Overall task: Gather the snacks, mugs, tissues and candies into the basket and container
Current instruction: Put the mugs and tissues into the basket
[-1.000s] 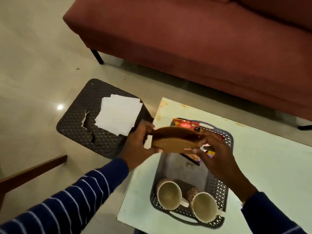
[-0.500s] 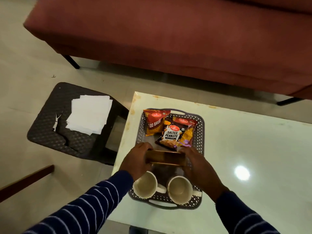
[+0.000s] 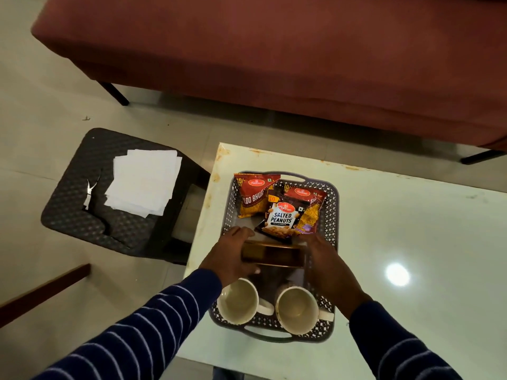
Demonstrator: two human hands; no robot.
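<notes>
Holding the brown container [image 3: 273,255] between them, our left hand [image 3: 229,256] and right hand [image 3: 326,263] sit lower than a second ago, when they carried it in the air above the basket [image 3: 333,215]; half a second back they had already reached this spot, and little has shifted since. We see the left hand curled around the container's left end, thumb underneath, fingers over the far edge. The right hand cups the right end, its back toward us. Both striped sleeves reach in from the near edge of the bench [image 3: 411,242]. The container is a shallow, glossy brown box, level, in the middle of the basket; whether it touches the floor of the basket we cannot tell. Beyond it lie three snack packets, the salted peanuts [image 3: 281,218] on top. Nearer us stand two empty mugs [image 3: 238,301], side by side. The basket sits near the bench's left edge. Left of the bench, tissues [image 3: 145,185] lie stacked on a dark stool [image 3: 71,209].
</notes>
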